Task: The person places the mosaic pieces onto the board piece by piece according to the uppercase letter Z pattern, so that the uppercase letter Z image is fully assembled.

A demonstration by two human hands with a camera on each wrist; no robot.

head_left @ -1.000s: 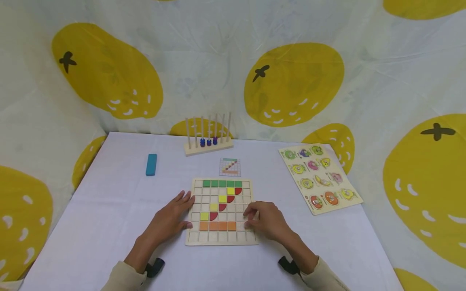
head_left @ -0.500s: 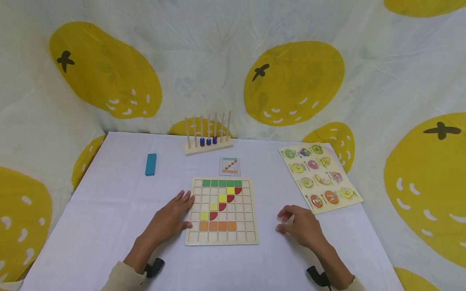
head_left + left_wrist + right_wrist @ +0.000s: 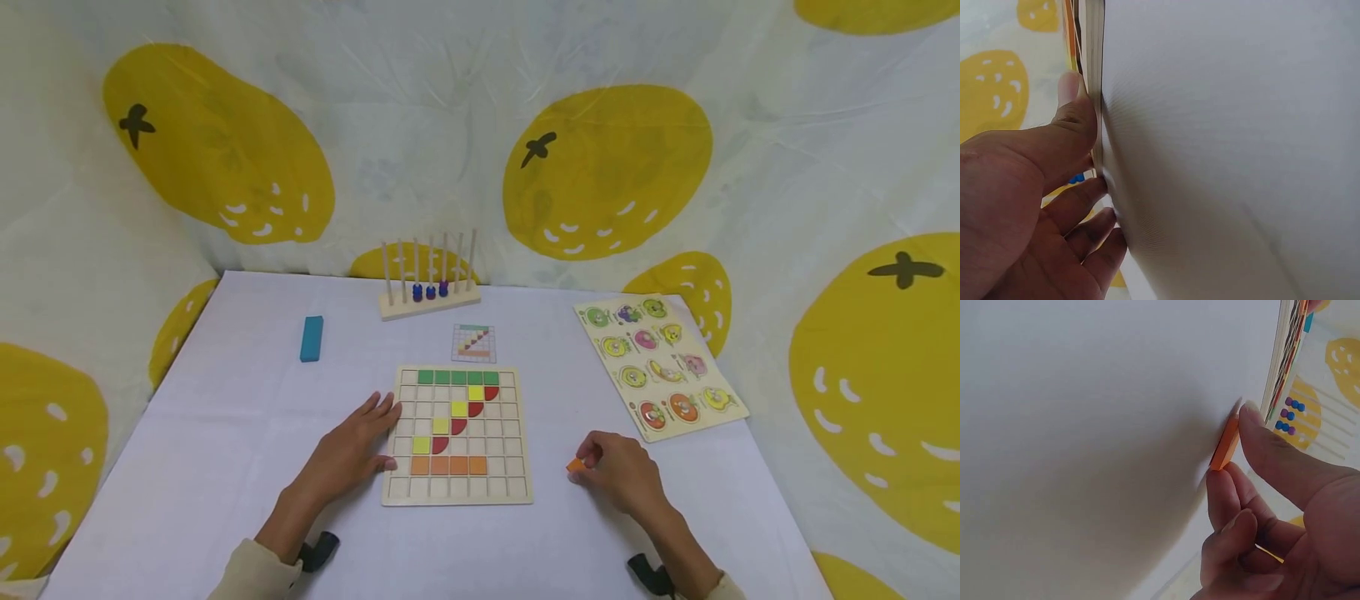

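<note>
A wooden grid board (image 3: 513,490) lies near the front middle of the table, in the head view. It carries a green row at the top, yellow squares (image 3: 440,427) with red quarter-round tiles (image 3: 457,427) on a diagonal, and an orange row (image 3: 450,466) low down. My left hand (image 3: 348,446) rests against the board's left edge, thumb at its lower part and fingers fairly straight. To the right of the board, my right hand (image 3: 618,471) pinches an orange tile (image 3: 1226,444) between thumb and finger, low over the tablecloth.
Behind the board lies a small pattern card (image 3: 474,343). Further back stands a peg rack (image 3: 431,304) with blue and purple beads. A teal block (image 3: 311,339) sits at the left, a fruit puzzle board (image 3: 660,367) at the right. A fruit-print cloth hangs behind.
My right hand has moved right, away from the board's right edge, to the tablecloth, where it now holds an orange tile. My left hand has stayed at the board's edge.
</note>
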